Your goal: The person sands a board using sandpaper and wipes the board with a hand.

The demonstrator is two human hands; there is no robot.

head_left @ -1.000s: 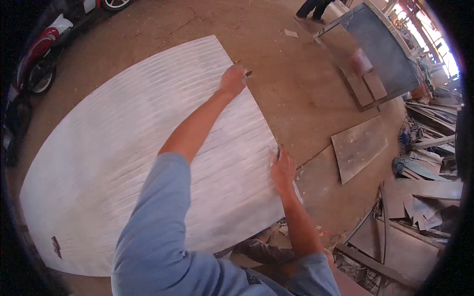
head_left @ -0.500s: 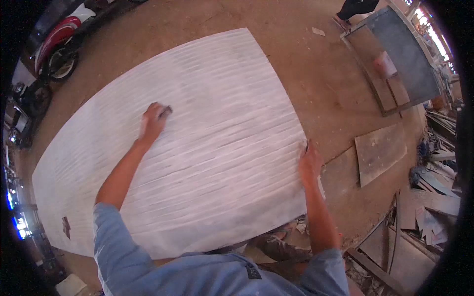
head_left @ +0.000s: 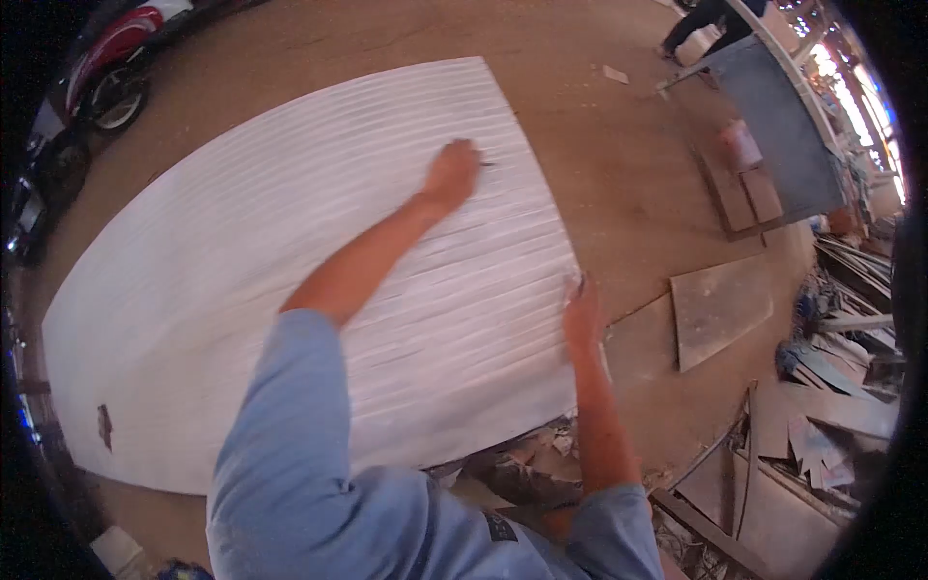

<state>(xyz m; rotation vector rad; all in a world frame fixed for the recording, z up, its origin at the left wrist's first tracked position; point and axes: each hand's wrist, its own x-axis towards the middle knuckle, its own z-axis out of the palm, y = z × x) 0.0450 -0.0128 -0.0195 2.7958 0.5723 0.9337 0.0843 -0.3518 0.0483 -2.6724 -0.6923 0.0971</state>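
Observation:
A large white panel (head_left: 319,251), curved along its far side and marked with many parallel ridges, spreads out in front of me. My left hand (head_left: 452,176) is closed on the panel's upper right part, its fingers round a small dark piece (head_left: 486,164). Most of that piece is hidden, so its kind cannot be told. At the panel's right edge, my right hand (head_left: 582,314) is closed on the rim. A small dark spot shows by its fingertips, too little to name.
A red motorcycle (head_left: 111,48) stands at the upper left. To the right lie a flat board (head_left: 720,309) and a pile of scrap sheets (head_left: 822,425). A large grey box-like piece (head_left: 783,126) stands beyond, with a person's legs (head_left: 710,19) behind it.
My left hand has swept right and away from me across the ridged panel, still holding the dark piece. My right hand stays at the same edge. The whole view has shifted slightly.

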